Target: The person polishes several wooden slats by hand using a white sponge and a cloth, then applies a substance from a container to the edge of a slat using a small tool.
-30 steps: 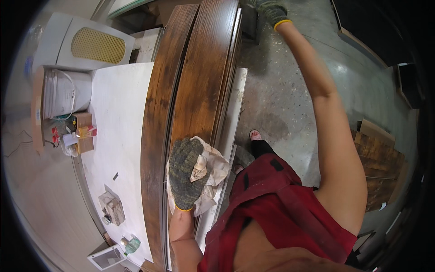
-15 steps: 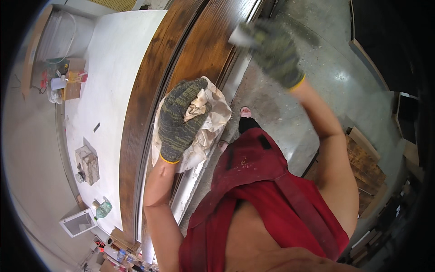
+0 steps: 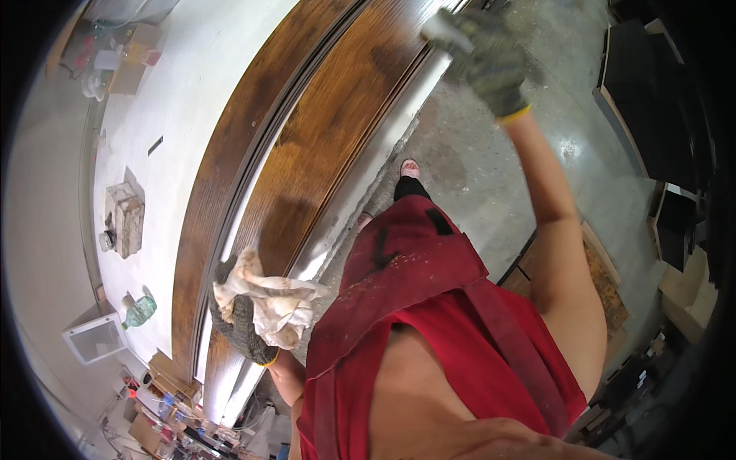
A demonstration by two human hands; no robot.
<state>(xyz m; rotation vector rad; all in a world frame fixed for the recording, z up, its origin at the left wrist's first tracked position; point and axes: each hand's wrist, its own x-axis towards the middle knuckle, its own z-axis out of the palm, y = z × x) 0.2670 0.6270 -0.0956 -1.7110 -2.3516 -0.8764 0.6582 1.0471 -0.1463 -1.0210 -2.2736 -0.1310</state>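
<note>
Fisheye view from the head, facing down, red apron (image 3: 414, 264) close below, wooden boards (image 3: 326, 130) farther off

The boards (image 3: 330, 130) are brown with dark grain, the cloth (image 3: 268, 303) cream, the gloves (image 3: 494, 73) mottled green-grey, yellow-cuffed.

The left hand (image 3: 244, 337), in a dark green-grey knit glove, holds a crumpled cream cloth (image 3: 270, 300) over a glossy brown wood-grain plank (image 3: 330, 134). The similarly gloved right hand (image 3: 491, 65), motion-blurred, grips a pale flat object (image 3: 446, 32) near the plank's far edge. A marbled grey-and-white block (image 3: 126, 220) stands on the white bench (image 3: 184, 84).
</note>
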